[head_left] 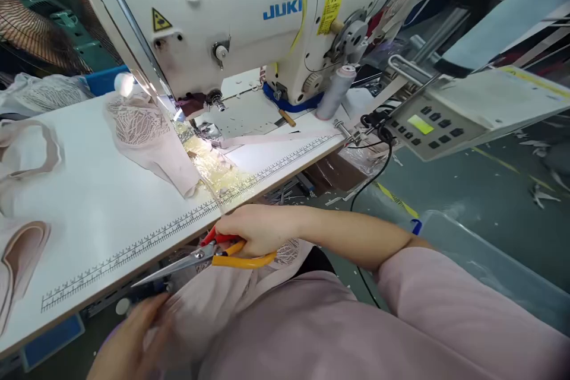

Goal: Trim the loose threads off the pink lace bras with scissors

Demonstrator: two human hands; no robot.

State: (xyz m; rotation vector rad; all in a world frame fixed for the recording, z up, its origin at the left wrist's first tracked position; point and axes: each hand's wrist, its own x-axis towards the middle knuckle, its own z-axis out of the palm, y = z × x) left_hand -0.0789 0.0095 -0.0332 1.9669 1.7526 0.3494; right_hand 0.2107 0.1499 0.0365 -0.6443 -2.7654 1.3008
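Observation:
My right hand (256, 228) is closed on a pair of scissors (209, 256) with red and yellow handles, just below the table's front edge; the blades point left. My left hand (133, 338) is low in my lap, blurred, gripping pale pink fabric (222, 303) near the blade tips. A pink lace garment piece (146, 136) lies on the white table (89, 202) under the needle area of the white sewing machine (240, 18).
Pink cup pieces (20, 255) lie at the table's left edge. A grey thread cone (336, 92) stands by the machine's base. A control panel (427, 127) hangs at the right, with a cable dropping down. A fan (44, 6) stands back left.

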